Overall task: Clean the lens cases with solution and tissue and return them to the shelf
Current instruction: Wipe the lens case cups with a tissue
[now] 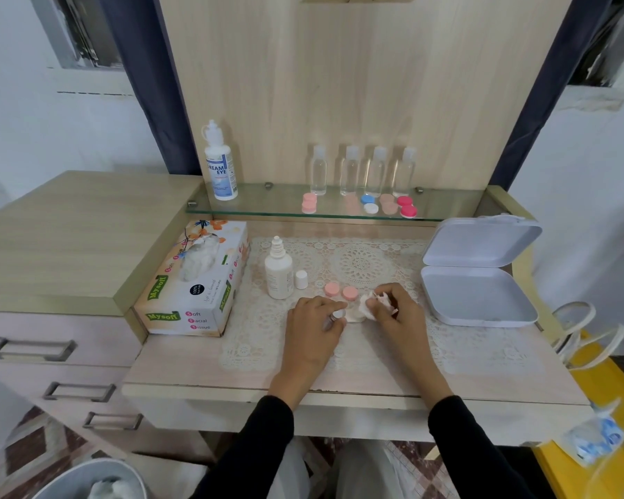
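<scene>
On the lace mat, my left hand pinches a pale lens case and steadies it. My right hand grips a crumpled white tissue and presses it against the case. Two pink caps lie just behind my hands. A small white solution bottle stands open at the left, its cap beside it. Several lens cases, pink, blue and white and red, sit on the glass shelf.
A tissue box lies left of the mat. An open white plastic box stands at the right. A large solution bottle and several clear bottles are on the shelf. A bin sits below left.
</scene>
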{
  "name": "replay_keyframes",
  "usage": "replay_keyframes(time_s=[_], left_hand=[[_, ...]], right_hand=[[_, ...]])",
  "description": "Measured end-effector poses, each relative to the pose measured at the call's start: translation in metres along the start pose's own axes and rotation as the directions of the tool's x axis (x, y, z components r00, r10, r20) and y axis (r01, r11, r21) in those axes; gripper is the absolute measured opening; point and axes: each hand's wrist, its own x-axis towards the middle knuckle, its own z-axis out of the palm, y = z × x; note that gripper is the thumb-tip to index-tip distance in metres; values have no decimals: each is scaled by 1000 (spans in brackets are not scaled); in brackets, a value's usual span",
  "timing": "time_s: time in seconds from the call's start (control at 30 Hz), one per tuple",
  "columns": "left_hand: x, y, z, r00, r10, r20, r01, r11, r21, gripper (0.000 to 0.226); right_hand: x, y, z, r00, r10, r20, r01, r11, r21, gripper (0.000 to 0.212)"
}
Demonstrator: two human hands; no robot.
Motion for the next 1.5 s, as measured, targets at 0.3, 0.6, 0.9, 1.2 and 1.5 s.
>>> replay_keyframes(time_s=[0.3,0.6,0.9,1.2,1.5], left_hand=[[0,-1,0,1000,11,-10,-11,1000,-5,28],[0,0,0,1000,-5,8,5,1000,6,31],[1,-1,0,1000,8,0,-8,1000,0,28],[1,5,-4,998,-21,-51,17,996,-82,28],[-2,6,-3,996,-60,-69,54,995,-86,20]], right_hand=[[-8,1,12,959,-266,99,281,841,-463,8],[-5,4,13,966,-225,128,258,880,-400,12],[1,0,2,999,39,3,-39,999,3,13],[14,-6,14,976,-62,211,148,894,-423,13],[25,-13,13,976,-5,215,117,852,-511,18]])
